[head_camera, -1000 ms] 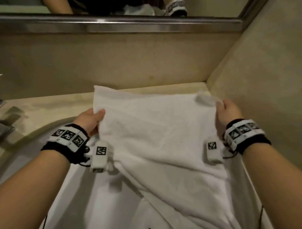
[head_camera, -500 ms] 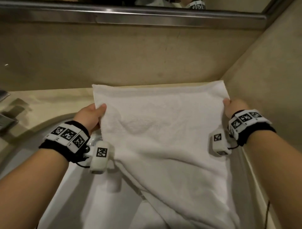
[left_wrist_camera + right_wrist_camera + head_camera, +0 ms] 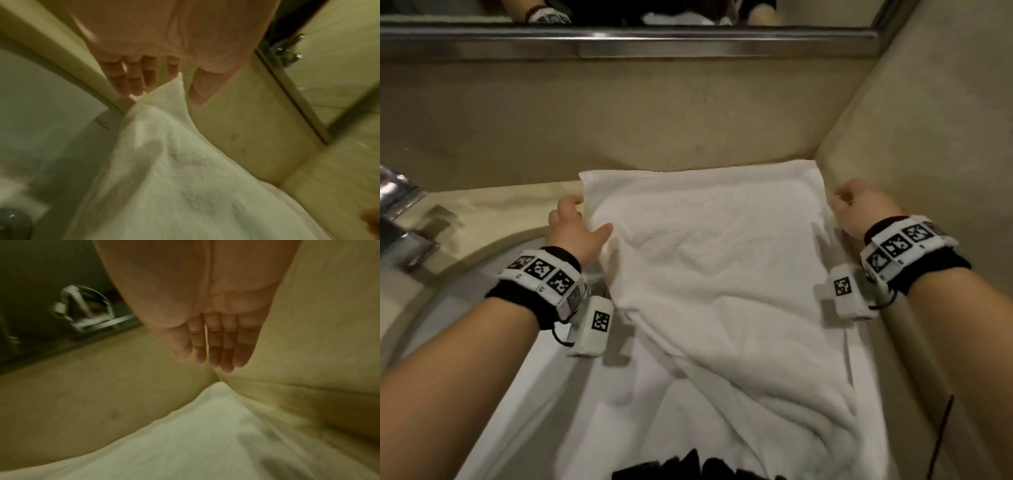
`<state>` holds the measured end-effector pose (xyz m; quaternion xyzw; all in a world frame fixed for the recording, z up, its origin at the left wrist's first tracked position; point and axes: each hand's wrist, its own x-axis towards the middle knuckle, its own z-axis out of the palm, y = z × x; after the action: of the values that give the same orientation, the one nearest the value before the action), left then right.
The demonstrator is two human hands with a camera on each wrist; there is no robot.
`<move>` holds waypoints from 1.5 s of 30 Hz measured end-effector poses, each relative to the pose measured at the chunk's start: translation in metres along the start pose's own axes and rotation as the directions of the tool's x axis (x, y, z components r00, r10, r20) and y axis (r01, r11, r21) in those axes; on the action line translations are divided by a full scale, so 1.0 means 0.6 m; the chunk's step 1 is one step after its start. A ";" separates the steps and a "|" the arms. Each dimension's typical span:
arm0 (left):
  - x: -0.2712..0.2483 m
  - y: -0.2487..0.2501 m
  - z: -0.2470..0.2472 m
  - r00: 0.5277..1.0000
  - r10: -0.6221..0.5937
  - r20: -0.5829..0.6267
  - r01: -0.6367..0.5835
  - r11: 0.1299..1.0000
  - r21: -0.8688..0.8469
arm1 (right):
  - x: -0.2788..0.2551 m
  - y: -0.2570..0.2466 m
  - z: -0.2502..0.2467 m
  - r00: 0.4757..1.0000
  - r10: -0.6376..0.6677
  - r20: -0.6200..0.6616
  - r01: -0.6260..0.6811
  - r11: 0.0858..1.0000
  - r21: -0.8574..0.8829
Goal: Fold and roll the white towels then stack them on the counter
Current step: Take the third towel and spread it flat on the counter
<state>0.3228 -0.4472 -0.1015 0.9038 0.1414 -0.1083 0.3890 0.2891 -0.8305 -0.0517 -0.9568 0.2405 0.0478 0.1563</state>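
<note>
Now both hands, left [image 3: 577,228] and right [image 3: 861,209], hover released with fingers straight beside the towel [image 3: 719,274] spread on the bench [image 3: 493,202]

One white towel [image 3: 722,274] lies spread on one beige worktop [image 3: 493,209]. Two hands are in view: one left hand [image 3: 575,229] and one right hand [image 3: 859,209]. Each forearm wears one marker-covered wristband, two in all, with one small white camera unit hanging beside each. One white sink [image 3: 493,359]. One mirror [image 3: 619,10] above.

White towel [image 3: 722,274], beige counter [image 3: 482,212]
</note>
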 end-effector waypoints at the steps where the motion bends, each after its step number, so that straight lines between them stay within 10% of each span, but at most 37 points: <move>1: -0.031 0.007 -0.001 0.998 0.070 0.005 -0.070 0.996 0.047 | -0.043 0.002 -0.014 0.998 -0.068 -0.006 0.068 0.997 0.030; 5: -0.171 0.021 0.020 0.846 0.358 0.395 -0.453 0.874 0.177 | -0.215 0.015 -0.027 0.946 -0.304 0.115 0.278 0.940 0.198; 11: -0.384 -0.038 0.085 0.562 0.369 0.740 -0.775 0.548 0.315 | -0.450 0.100 0.044 0.824 -0.500 0.266 0.487 0.865 0.116; 16: -0.475 -0.093 0.132 0.605 0.417 0.678 -0.796 0.313 0.518 | -0.554 0.156 0.137 0.739 -0.534 0.409 0.593 0.805 -0.019; 20: -0.485 -0.072 0.155 0.641 0.460 0.614 -0.764 0.307 0.568 | -0.560 0.165 0.162 0.750 -0.542 0.379 0.618 0.779 -0.110; 23: -0.465 -0.057 0.137 0.699 0.414 0.583 -0.670 0.663 0.333 | -0.540 0.190 0.127 0.781 -0.524 0.340 0.566 0.823 -0.032; 25: -0.444 -0.051 0.098 0.809 0.330 0.486 -0.362 0.932 -0.030 | -0.516 0.219 0.086 0.860 -0.435 0.267 0.471 0.878 -0.086; 28: -0.416 -0.058 0.049 0.883 0.122 0.454 0.043 0.941 -0.336 | -0.491 0.255 0.042 0.965 -0.234 0.121 0.257 0.933 -0.251; 31: -0.405 -0.069 0.041 0.882 -0.025 0.471 -0.018 0.996 0.087 | -0.503 0.219 0.059 0.961 -0.275 -0.026 0.270 0.957 -0.108; 35: -0.427 -0.076 0.061 0.921 0.216 0.326 -0.362 0.784 0.504 | -0.549 0.148 0.122 0.822 -0.511 0.250 0.501 0.859 0.108; 38: -0.473 -0.076 0.088 0.697 0.579 0.424 -0.713 0.495 0.496 | -0.559 0.151 0.157 0.760 -0.541 0.361 0.607 0.788 -0.098; 40: -0.502 -0.085 0.109 0.584 0.594 0.553 -0.794 0.277 0.541 | -0.563 0.156 0.166 0.759 -0.564 0.326 0.633 0.757 -0.162; 45: -0.541 -0.106 0.134 0.536 0.513 0.670 -0.745 -0.086 0.662 | -0.575 0.170 0.155 0.713 -0.631 0.306 0.637 0.765 0.090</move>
<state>-0.0097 -0.5201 -0.0994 0.8802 -0.4319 -0.0618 -0.1870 -0.0643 -0.7323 -0.1102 -0.9619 -0.1308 0.1475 0.1895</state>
